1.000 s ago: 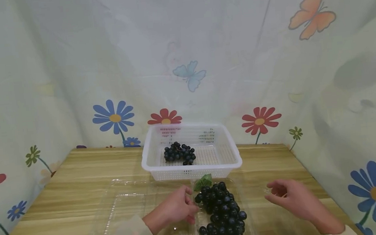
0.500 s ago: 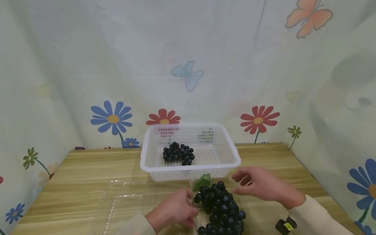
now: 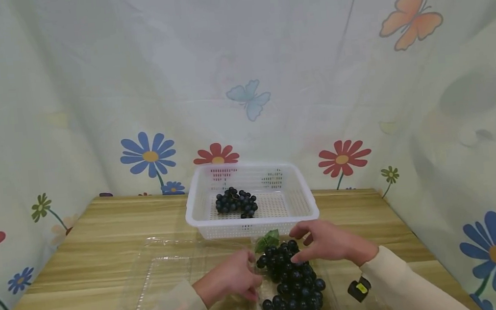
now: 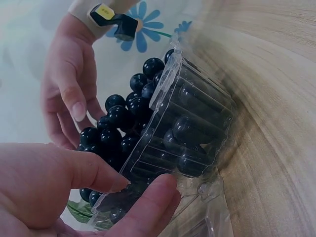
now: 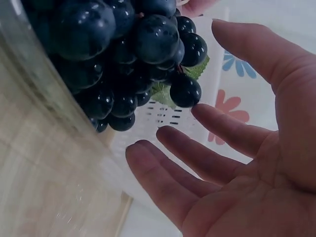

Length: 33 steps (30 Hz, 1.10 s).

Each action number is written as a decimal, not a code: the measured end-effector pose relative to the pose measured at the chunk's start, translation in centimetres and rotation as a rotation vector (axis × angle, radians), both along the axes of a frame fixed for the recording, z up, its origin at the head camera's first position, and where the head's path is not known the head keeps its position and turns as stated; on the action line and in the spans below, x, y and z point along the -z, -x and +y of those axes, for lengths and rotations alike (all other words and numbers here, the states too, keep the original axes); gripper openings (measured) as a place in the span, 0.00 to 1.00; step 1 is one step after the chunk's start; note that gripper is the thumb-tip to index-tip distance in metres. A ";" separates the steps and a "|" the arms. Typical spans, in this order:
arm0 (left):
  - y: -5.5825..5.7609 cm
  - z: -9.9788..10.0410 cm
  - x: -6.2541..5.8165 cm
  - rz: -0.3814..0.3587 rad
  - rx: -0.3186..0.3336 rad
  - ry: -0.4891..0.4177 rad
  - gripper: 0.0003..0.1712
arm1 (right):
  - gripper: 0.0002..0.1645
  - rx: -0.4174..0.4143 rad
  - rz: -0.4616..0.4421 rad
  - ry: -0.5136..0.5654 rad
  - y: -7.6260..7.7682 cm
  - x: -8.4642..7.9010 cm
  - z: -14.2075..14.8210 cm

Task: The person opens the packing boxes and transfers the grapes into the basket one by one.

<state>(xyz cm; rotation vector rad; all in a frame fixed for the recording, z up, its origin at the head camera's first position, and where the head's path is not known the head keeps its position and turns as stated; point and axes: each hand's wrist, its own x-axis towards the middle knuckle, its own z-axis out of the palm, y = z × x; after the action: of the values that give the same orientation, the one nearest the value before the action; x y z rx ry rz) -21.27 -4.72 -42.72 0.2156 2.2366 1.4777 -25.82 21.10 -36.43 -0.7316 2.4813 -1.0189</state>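
Observation:
A large bunch of black grapes [image 3: 296, 288] fills a clear plastic box [image 4: 205, 118] on the table in front of me. A green leaf [image 3: 268, 241] shows at its far end. My left hand [image 3: 233, 277] pinches the box's left rim between thumb and fingers in the left wrist view, beside the grapes. My right hand [image 3: 333, 241] hovers over the right far side of the bunch, fingers spread and slightly bent. Its fingertips come close to one grape in the right wrist view; whether they touch, I cannot tell.
Behind the box stands a white perforated basket [image 3: 307, 196] with a smaller bunch of black grapes [image 3: 236, 203] in it. A clear plastic lid [image 3: 153, 269] lies flat on the wooden table [image 3: 100, 237] to the left. A flower-printed curtain [image 3: 170, 73] surrounds the table.
My right hand has come in from the right side of the table to above the grapes. My left hand has stayed at the box's left edge.

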 end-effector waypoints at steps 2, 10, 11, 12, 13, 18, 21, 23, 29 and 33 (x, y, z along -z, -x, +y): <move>0.0 0.0 -0.1 -0.005 -0.002 0.002 0.35 | 0.46 -0.022 0.006 -0.005 0.2 0.1 -0.3; -0.1 -0.1 -0.1 -0.002 -0.006 -0.014 0.37 | 0.39 -0.061 0.007 -0.103 0.7 0.3 -1.4; -0.1 -0.1 -0.1 -0.002 -0.005 -0.018 0.38 | 0.40 -0.066 0.009 -0.116 0.7 0.3 -1.5; -0.1 -0.1 -0.1 -0.001 -0.005 -0.019 0.38 | 0.41 -0.071 0.012 -0.129 0.8 0.4 -1.6; -0.1 -0.1 -0.1 0.000 -0.004 -0.019 0.38 | 0.41 -0.073 0.013 -0.142 0.9 0.4 -1.7; 0.0 -0.2 -0.2 0.011 0.004 -0.011 0.37 | 0.42 -0.089 0.016 -0.204 1.2 0.6 -2.2; 0.0 -0.2 -0.2 0.007 0.011 -0.005 0.36 | 0.41 -0.094 0.011 -0.228 1.4 0.7 -2.5; 0.1 -0.2 -0.2 0.003 0.016 0.003 0.36 | 0.41 -0.098 0.010 -0.235 1.6 0.8 -2.7; 0.1 -0.3 -0.1 0.004 0.017 0.004 0.36 | 0.42 -0.110 0.019 -0.305 2.0 1.0 -3.1; 0.1 -0.3 -0.1 0.016 0.020 0.010 0.37 | 0.42 -0.108 0.013 -0.352 2.3 1.1 -3.3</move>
<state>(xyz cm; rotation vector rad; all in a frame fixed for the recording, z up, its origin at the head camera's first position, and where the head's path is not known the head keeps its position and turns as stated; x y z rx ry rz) -21.40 -4.98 -42.65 0.2463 2.2476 1.4593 -28.12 17.79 -37.49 -0.7479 2.5050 -0.5202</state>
